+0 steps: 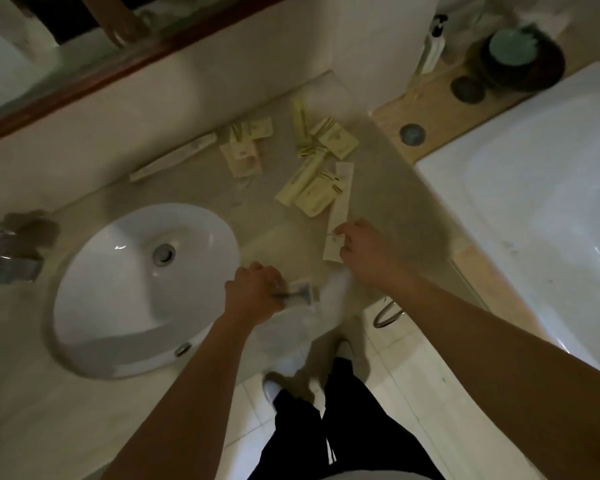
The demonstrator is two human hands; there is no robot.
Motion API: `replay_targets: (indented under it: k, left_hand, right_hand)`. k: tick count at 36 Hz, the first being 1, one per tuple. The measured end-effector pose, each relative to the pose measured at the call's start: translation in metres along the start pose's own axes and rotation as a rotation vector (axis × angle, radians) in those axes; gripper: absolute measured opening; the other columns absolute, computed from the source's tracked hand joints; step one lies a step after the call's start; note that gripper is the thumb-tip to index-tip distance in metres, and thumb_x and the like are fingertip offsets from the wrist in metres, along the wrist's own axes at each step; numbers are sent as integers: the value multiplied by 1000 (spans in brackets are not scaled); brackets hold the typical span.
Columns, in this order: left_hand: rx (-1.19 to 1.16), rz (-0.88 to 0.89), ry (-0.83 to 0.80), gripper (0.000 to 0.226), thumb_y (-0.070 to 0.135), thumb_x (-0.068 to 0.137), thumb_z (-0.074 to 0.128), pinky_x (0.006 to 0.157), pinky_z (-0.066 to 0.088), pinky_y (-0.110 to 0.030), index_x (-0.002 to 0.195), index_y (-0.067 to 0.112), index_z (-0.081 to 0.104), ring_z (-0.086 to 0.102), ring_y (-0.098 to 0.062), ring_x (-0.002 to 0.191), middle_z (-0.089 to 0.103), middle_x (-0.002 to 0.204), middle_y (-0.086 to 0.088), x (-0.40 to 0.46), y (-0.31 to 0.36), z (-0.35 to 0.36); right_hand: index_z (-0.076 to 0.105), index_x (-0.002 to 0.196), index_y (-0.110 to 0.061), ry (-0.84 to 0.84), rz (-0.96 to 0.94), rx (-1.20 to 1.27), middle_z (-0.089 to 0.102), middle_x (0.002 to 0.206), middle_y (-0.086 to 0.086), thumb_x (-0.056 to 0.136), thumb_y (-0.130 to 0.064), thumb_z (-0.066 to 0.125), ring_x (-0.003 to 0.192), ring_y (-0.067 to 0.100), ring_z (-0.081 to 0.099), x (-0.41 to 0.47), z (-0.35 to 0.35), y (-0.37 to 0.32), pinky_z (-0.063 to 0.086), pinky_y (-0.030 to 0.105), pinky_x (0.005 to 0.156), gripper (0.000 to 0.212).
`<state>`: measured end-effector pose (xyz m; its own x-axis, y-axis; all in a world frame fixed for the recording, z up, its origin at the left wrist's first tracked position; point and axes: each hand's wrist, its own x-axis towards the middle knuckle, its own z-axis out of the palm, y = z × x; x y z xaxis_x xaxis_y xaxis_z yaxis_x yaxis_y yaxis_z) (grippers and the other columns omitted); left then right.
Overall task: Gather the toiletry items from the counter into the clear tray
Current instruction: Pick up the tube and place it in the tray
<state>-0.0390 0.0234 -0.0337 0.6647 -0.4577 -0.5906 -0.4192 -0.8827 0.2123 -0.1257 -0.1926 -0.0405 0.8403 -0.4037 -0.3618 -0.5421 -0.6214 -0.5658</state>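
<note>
Right-hand fingers (pixel 340 233) were pinched on the lower end of a long white sachet (pixel 340 209) lying on the table (pixel 201 188), grip only on one thin edge, so the sachet could slip or fold as it lifted. Left-hand fingers (pixel 274 285) were curled shut around something small and pale at the table's front edge; blur was too heavy to say what it was. The clear tray (pixel 274 244) seemed to be the faint see-through shape between the two hands, beside the sink (pixel 118 271); its rim was hard to make out, so a drop could miss it and land in the sink or off the front edge onto the floor. The right hand (pixel 364 251) was palm down, wrist bent slightly, forearm coming in from lower right. The left hand (pixel 253 292) was fisted, knuckles up, forearm straight from below. Yellow sachets (pixel 312 188) in loose overlapping piles and one long white packet (pixel 174 155) near the wall remained well apart from the tray, so most of the gathering looked undone; a sweeping reach could scatter the piles.
</note>
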Motion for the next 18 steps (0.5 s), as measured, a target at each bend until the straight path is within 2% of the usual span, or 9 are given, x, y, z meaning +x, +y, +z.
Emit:
replay_targets:
  k: [2,5,10,15,18]
  left_hand:
    - [29,-6,6,43,44,71,73,92,42,-43,111,37,61,49,-28,112,53,113,1,3,1,1]
    - [69,-16,-17,34,43,75,71,92,40,-43,108,38,64,48,-28,111,52,112,-1,6,0,1]
    - [92,-14,-39,25,36,80,65,89,38,-43,105,34,66,49,-27,109,53,110,0,9,0,6]
    - [-37,-15,-16,11,34,82,64,84,42,-40,90,28,60,56,-24,97,58,99,1,10,-3,5]
    - [-135,-33,10,10,27,81,62,66,42,-32,77,25,53,59,-24,78,59,78,1,9,-4,0]
  right_hand:
    - [56,127,-23,-1,4,-11,52,110,9,85,-16,53,91,29,57,1,2,4,49,38,82,43]
    - [48,135,-28,-26,-5,-36,48,117,11,85,-23,53,97,31,54,6,9,7,49,44,88,50]
    - [38,139,-36,-56,-12,-238,40,125,13,87,-41,53,108,35,46,21,19,2,45,45,92,55]
    - [52,122,-28,4,25,-236,40,120,14,85,-46,54,107,36,45,26,26,3,44,43,93,41]
    - [55,105,-17,82,41,-249,43,112,14,89,-39,49,97,34,48,25,25,6,47,41,81,27]
